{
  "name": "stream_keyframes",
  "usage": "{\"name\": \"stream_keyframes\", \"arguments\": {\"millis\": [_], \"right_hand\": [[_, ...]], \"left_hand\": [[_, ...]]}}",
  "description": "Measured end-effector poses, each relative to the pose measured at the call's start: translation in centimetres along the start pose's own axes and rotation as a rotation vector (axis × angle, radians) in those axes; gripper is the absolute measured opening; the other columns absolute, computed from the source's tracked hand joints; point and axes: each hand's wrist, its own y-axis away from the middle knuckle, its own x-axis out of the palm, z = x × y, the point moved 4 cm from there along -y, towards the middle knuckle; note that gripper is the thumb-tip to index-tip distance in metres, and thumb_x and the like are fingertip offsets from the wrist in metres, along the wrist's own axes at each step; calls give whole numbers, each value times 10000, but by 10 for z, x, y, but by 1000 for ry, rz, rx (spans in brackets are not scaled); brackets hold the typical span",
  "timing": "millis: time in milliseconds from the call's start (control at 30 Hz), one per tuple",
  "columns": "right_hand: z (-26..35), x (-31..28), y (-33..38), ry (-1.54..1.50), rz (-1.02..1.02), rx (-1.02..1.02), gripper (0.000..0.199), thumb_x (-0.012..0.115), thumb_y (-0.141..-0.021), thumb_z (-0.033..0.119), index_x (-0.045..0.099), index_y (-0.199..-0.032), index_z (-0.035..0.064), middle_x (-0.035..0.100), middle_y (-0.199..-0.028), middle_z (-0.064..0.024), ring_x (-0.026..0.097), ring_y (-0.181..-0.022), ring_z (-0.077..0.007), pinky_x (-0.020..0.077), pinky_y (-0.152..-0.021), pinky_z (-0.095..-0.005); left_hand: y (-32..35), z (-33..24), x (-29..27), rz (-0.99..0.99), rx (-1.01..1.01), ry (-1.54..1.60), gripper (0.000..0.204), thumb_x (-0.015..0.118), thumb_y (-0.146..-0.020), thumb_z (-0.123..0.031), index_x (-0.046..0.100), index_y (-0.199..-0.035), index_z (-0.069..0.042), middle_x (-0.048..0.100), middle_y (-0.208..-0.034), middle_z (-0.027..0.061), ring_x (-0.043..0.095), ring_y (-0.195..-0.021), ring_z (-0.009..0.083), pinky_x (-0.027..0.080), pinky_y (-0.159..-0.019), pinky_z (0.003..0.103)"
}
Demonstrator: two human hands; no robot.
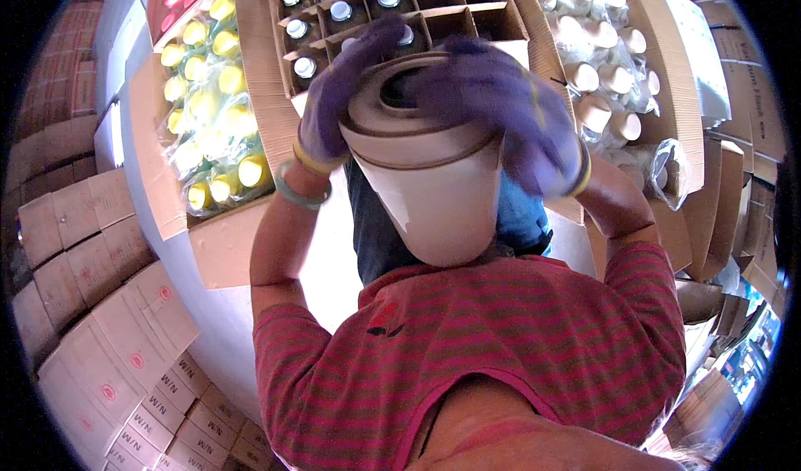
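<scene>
A white, tapered container [438, 200] is in front of the person's body, its wide end up and away from the shirt and its narrow end nearest it; whether that end touches the cloth I cannot tell. A round, stepped lid [365, 114] covers the wide end, with a dark circular opening in its middle. Both hands wear purple gloves with yellow-edged cuffs. The left hand [338, 95] is curved along the left side of the lid, fingers stretched out past the far rim, partly open; how firmly it presses there I cannot tell. The right hand [509, 95], blurred, lies over the right part of the lid with its fingers toward the opening, and whether it grips anything cannot be made out. A pale green bracelet [302, 196] circles the left wrist. Behind the container show dark trousers [371, 229], and nearer the camera a pink and brown striped shirt [467, 329]. Just beyond the hands is a carton with cardboard dividers [467, 6], dark bottles [340, 12] with pale caps standing in its cells. To the left, an open carton holds yellow-capped bottles [200, 104] under clear plastic; to the right, another holds cream-capped bottles [616, 80], also in plastic. Farther out, at lower left, stand stacked closed boxes [100, 371].
</scene>
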Motion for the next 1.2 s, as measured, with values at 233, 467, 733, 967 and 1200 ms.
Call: {"name": "stream_keyframes", "arguments": {"millis": [233, 467, 733, 967, 1200], "right_hand": [[-22, 18, 5, -545, -169, 227, 341, 405, -980, 196, 606, -1160, -13, 629, -1156, -160, 592, -1100, -302, 425, -1002, -371], [-31, 14, 7, -542, -193, 288, 504, 308, -1017, 352, 584, -1177, -39, 612, -1200, -173, 574, -1137, -279, 415, -1016, -374], [-19, 0, 0, -253, -150, 8, 463, 325, -1014, 316, 614, -1173, -8, 634, -1177, -167, 597, -1117, -286, 417, -1019, -378], [-32, 11, 1, -505, -142, 169, 499, 369, -1009, 385, 607, -1169, -24, 638, -1144, -170, 609, -1059, -266, 458, -951, -375], [-62, 23, 5, -718, -248, 349, 424, 451, -993, 370, 624, -1137, 10, 673, -1050, -144, 620, -994, -166, 483, -876, -313]], "left_hand": [[11, -29, 11, 10, 116, -229, 501, 349, -991, -292, 533, -1273, 79, 520, -1345, 210, 482, -1274, 309, 322, -1103, 400], [20, -27, 9, -102, 96, -20, 530, 425, -981, -326, 515, -1280, 102, 530, -1328, 232, 481, -1269, 323, 351, -1085, 415], [3, -20, 9, -108, -111, 37, 560, 414, -981, -395, 549, -1262, 70, 513, -1347, 223, 480, -1269, 333, 344, -1091, 424], [-3, -46, 22, -34, 123, -133, 441, 460, -962, -288, 579, -1225, 45, 549, -1312, 190, 506, -1243, 321, 365, -1079, 411], [3, -45, 23, -125, -105, -185, 455, 484, -954, -340, 598, -1169, 45, 560, -1299, 191, 484, -1263, 348, 322, -1096, 447]]}}
